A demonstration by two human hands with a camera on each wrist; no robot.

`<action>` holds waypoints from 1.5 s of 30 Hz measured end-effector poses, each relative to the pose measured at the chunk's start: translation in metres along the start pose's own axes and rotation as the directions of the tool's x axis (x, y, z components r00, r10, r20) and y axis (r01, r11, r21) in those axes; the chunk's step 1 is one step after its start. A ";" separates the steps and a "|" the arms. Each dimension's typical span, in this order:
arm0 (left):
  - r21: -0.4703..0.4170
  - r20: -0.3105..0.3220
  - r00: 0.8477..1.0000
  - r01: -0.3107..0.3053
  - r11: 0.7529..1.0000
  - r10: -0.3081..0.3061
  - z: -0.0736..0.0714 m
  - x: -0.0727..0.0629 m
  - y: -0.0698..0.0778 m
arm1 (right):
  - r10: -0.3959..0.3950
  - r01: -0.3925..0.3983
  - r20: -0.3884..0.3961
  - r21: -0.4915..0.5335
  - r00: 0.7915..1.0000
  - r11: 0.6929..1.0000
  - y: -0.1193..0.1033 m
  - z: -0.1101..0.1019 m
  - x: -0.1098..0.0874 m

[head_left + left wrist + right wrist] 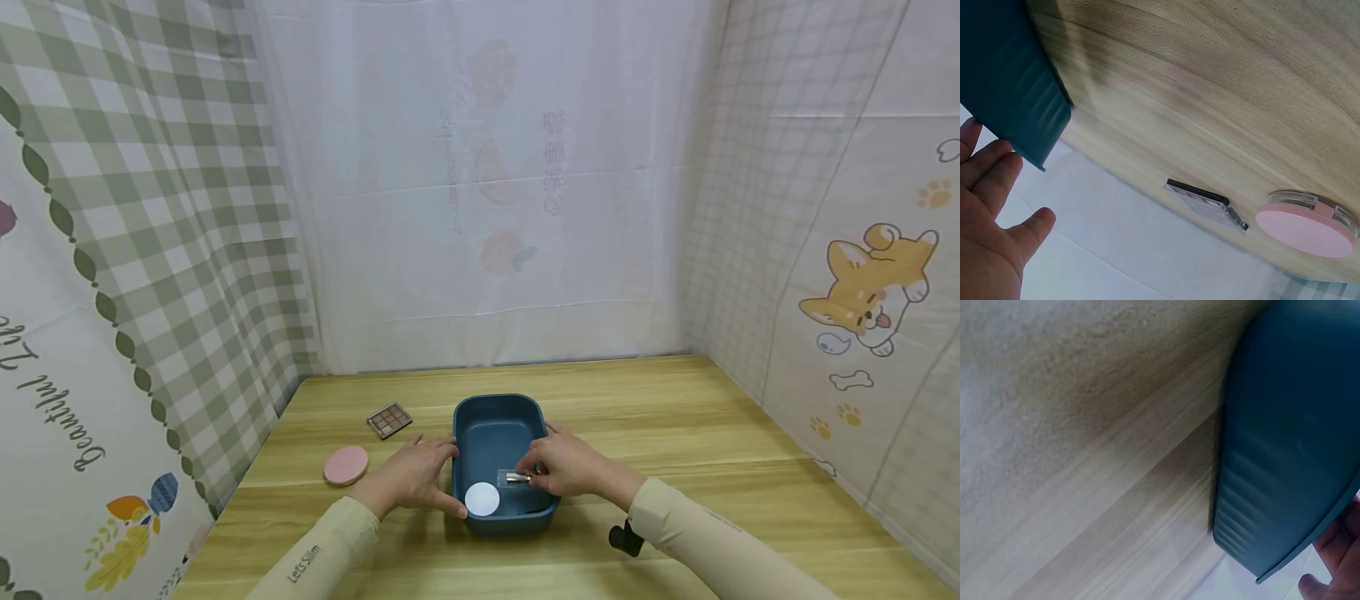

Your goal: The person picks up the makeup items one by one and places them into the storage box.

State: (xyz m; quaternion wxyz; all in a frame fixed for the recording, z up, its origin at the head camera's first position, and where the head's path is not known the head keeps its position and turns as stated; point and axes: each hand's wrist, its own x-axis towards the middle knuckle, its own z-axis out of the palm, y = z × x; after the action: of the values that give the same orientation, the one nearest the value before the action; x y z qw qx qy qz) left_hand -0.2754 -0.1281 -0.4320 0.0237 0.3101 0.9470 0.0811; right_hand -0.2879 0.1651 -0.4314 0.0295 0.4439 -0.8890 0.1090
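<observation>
A dark blue rectangular bin (497, 407) stands on the table between the two hands. My left hand (416, 475) rests against its left rim, fingers extended; the left wrist view shows the fingertips touching the bin's edge (1038, 164). Over the near right part of the bin, my right hand (566, 465) pinches a small clear and silver tube (513, 477), which looks like a lipstick. A round white disc (482, 499) lies in the near left corner of the bin. In the right wrist view, the bin's ribbed wall (1260, 506) hides most of the right hand (1341, 556).
Left of the bin lie a round pink compact (346, 465) and an eyeshadow palette (389, 420) with several brown pans. The wooden table (637, 400) ends at a white curtain (480, 333) behind, with patterned cloths on both sides.
</observation>
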 end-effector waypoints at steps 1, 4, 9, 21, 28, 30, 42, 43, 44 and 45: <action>0.000 0.001 1.000 0.001 1.000 -0.001 0.000 0.000 0.000 | -0.004 0.004 0.007 0.000 1.000 1.000 0.000 0.000 0.000; 0.001 0.001 1.000 0.000 1.000 0.000 0.000 0.000 0.000 | -0.006 0.006 0.029 0.007 1.000 1.000 -0.001 0.001 0.000; 0.007 -0.003 1.000 -0.007 1.000 0.007 0.001 0.000 0.000 | 0.001 -0.002 0.068 0.015 0.998 1.000 -0.002 0.002 0.000; 0.011 -0.003 1.000 -0.005 1.000 0.005 0.000 -0.001 0.001 | -0.007 0.003 0.100 0.037 0.995 0.999 -0.003 0.002 0.000; 0.008 0.003 1.000 -0.002 1.000 0.002 0.000 -0.001 0.001 | 0.006 -0.008 0.065 0.033 0.998 0.999 -0.002 -0.003 -0.003; 0.006 0.002 1.000 -0.004 1.000 0.004 0.000 -0.001 0.000 | 0.022 -0.024 0.063 0.027 0.998 0.999 -0.001 -0.004 -0.003; 0.010 -0.003 1.000 -0.006 1.000 0.006 0.001 -0.001 -0.001 | 0.175 -0.175 0.014 0.016 0.984 0.984 0.004 -0.014 -0.010; 0.010 -0.003 1.000 -0.005 1.000 0.005 0.001 -0.001 -0.001 | 0.190 -0.190 0.016 0.023 0.982 0.981 0.004 -0.015 -0.011; 0.009 -0.002 1.000 -0.004 1.000 0.004 0.001 -0.001 -0.001 | 0.206 -0.206 0.019 0.033 0.978 0.978 0.004 -0.016 -0.011; 0.008 -0.002 1.000 -0.005 1.000 0.005 0.001 -0.001 -0.001 | 0.221 -0.222 0.021 0.040 0.975 0.974 0.005 -0.016 -0.012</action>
State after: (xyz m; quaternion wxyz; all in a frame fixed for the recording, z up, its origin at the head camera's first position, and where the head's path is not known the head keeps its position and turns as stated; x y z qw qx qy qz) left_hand -0.2752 -0.1289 -0.4332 0.0212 0.3123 0.9466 0.0776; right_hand -0.2848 0.1810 -0.4182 0.0004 0.3433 -0.9307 0.1266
